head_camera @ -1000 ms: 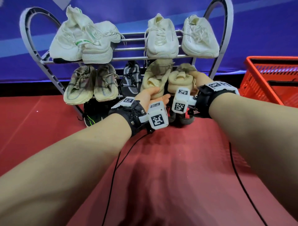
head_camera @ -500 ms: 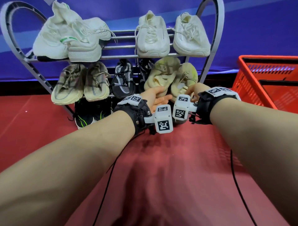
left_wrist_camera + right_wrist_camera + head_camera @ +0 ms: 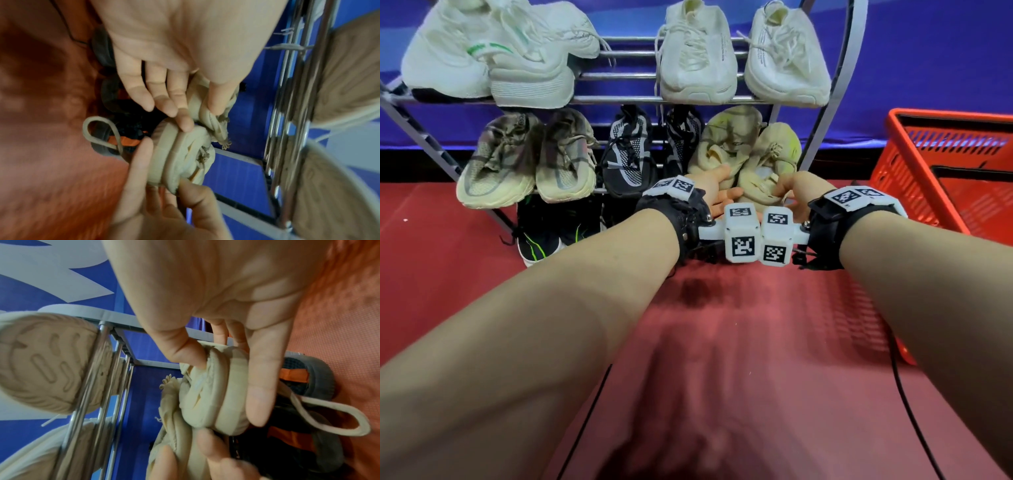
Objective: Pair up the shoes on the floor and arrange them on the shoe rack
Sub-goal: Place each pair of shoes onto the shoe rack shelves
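Seating the beige sneaker pair (image 3: 748, 161) heel-out on the shoe rack (image 3: 822, 137) middle shelf, my left hand (image 3: 714, 192) and right hand (image 3: 796, 190) each pinching a heel to keep them paired.

twelve shoes (image 3: 697, 58), one rack (image 3: 619, 100), one basket (image 3: 914, 171).

Red basket (image 3: 941, 164), red floor mat (image 3: 739, 342), possibly blue banner (image 3: 928, 68)

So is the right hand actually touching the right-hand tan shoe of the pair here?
Touching. The right wrist view shows the right hand gripping the tan shoe, thumb pressed into its collar and fingers across its sole.
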